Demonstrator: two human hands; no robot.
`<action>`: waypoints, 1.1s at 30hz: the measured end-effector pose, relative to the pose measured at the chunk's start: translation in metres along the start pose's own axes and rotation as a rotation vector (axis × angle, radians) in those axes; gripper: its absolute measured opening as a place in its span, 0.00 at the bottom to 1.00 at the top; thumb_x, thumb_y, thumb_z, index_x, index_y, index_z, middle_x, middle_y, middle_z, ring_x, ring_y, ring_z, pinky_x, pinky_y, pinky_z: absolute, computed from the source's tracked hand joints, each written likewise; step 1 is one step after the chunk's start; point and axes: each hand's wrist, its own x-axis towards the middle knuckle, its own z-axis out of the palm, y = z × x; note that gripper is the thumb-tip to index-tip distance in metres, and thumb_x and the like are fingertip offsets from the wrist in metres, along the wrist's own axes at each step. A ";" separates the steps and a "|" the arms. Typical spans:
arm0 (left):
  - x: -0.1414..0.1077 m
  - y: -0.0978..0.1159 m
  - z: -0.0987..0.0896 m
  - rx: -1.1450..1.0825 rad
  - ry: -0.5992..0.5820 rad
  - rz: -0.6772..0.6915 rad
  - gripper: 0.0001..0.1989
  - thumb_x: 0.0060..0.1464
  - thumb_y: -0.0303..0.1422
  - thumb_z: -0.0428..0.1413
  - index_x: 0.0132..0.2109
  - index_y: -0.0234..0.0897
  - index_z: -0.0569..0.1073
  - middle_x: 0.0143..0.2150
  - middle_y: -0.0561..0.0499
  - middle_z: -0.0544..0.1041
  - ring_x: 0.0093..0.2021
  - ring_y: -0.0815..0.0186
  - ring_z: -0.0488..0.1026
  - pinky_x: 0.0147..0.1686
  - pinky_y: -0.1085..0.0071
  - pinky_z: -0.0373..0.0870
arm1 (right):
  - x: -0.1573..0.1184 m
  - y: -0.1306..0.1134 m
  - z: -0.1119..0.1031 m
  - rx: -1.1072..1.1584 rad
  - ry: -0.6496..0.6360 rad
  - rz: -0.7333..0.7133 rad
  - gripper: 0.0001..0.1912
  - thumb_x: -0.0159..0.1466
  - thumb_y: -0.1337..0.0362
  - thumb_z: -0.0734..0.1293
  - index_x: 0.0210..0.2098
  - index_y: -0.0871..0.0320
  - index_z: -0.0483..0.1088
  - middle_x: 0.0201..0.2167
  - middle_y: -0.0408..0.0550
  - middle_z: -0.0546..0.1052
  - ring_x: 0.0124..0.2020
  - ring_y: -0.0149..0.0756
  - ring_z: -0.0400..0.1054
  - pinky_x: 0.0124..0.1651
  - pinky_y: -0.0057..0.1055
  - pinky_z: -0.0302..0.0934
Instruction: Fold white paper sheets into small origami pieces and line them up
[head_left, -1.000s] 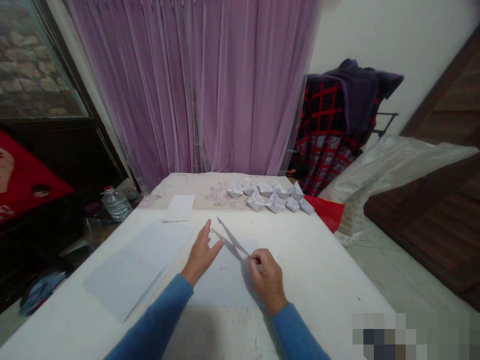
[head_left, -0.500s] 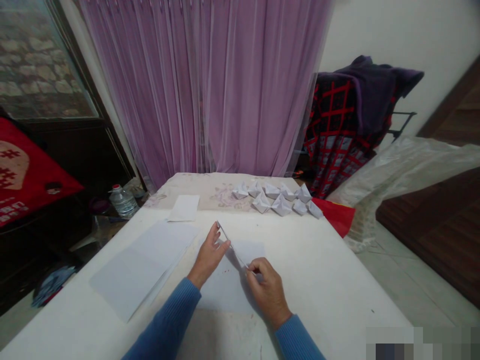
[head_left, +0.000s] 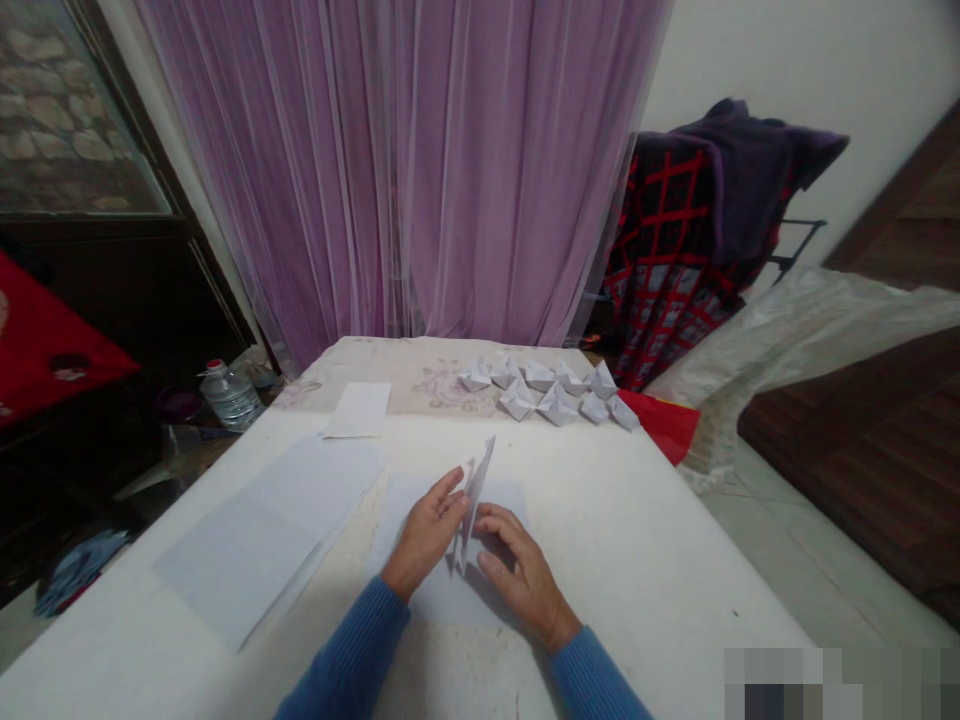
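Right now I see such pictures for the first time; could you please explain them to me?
No machine is here: you see a person's bare left hand and right hand, with blue sleeves. The camera, worn on the head, looks forward and down. Between the hands is a folded piece of white paper; the left seems to touch it, while the right's contact is unclear. Below, a flat white paper sheet lies on a white table. To the left is a pile of large white paper sheets, with a smaller white paper rectangle just beyond. Farther off, toward the right, stand small boat-shaped figures of folded white paper.
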 end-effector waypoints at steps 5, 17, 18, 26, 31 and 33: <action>-0.002 -0.003 0.004 0.018 -0.023 -0.002 0.27 0.51 0.43 0.60 0.57 0.37 0.71 0.59 0.43 0.72 0.57 0.56 0.71 0.58 0.58 0.67 | 0.013 0.011 -0.001 0.177 0.058 0.182 0.16 0.67 0.52 0.59 0.35 0.55 0.72 0.46 0.53 0.76 0.48 0.41 0.70 0.52 0.40 0.64; -0.011 -0.006 0.010 0.174 -0.032 0.134 0.26 0.51 0.44 0.58 0.55 0.37 0.74 0.56 0.46 0.75 0.54 0.57 0.73 0.54 0.62 0.72 | 0.020 0.017 0.004 0.447 0.078 0.349 0.21 0.59 0.48 0.69 0.44 0.56 0.72 0.37 0.50 0.79 0.40 0.40 0.73 0.44 0.37 0.67; -0.012 -0.006 0.010 0.168 -0.035 0.135 0.26 0.51 0.43 0.58 0.55 0.36 0.74 0.57 0.45 0.75 0.54 0.56 0.73 0.52 0.62 0.73 | 0.020 0.017 0.004 0.453 0.086 0.346 0.21 0.58 0.48 0.69 0.44 0.56 0.73 0.37 0.50 0.79 0.40 0.41 0.73 0.45 0.38 0.67; -0.014 -0.005 0.008 0.217 -0.047 0.159 0.26 0.51 0.39 0.58 0.56 0.36 0.73 0.59 0.43 0.72 0.54 0.56 0.73 0.49 0.62 0.75 | 0.018 0.017 0.002 0.390 0.064 0.302 0.17 0.63 0.52 0.66 0.45 0.55 0.75 0.42 0.51 0.79 0.44 0.43 0.72 0.49 0.41 0.66; -0.014 -0.005 0.008 0.231 -0.052 0.175 0.26 0.51 0.39 0.58 0.56 0.35 0.73 0.59 0.42 0.72 0.54 0.56 0.73 0.48 0.62 0.76 | 0.018 0.014 -0.003 0.149 0.137 0.167 0.10 0.63 0.59 0.65 0.37 0.55 0.77 0.38 0.50 0.79 0.41 0.39 0.72 0.46 0.35 0.66; -0.014 -0.005 0.008 0.247 -0.046 0.183 0.25 0.51 0.39 0.58 0.55 0.36 0.74 0.59 0.43 0.72 0.54 0.56 0.73 0.47 0.63 0.76 | 0.019 0.013 -0.003 0.098 0.165 0.148 0.09 0.61 0.60 0.66 0.33 0.56 0.77 0.34 0.49 0.79 0.37 0.38 0.72 0.41 0.33 0.66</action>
